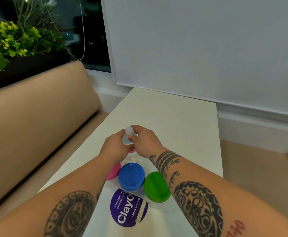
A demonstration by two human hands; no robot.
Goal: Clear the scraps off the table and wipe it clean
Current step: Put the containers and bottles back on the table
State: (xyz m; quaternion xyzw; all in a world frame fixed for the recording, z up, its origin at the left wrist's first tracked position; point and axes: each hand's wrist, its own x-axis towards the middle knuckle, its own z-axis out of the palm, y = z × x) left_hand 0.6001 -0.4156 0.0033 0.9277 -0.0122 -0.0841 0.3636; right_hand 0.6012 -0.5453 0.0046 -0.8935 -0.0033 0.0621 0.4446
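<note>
On the white table (174,117), mid-way along, we hold a clear bottle (126,140) upright, its long axis vertical and its cap (129,130) pointing up. Our left hand (116,147) wraps its body; our right hand (143,137) pinches the cap. Nearer us stand blue (131,176), green (156,186) and pink (113,171) lids and a purple sticker (128,207).

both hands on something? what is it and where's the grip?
Yes. Left hand grips the clear bottle round its upper body; right hand pinches its white cap on top.
</note>
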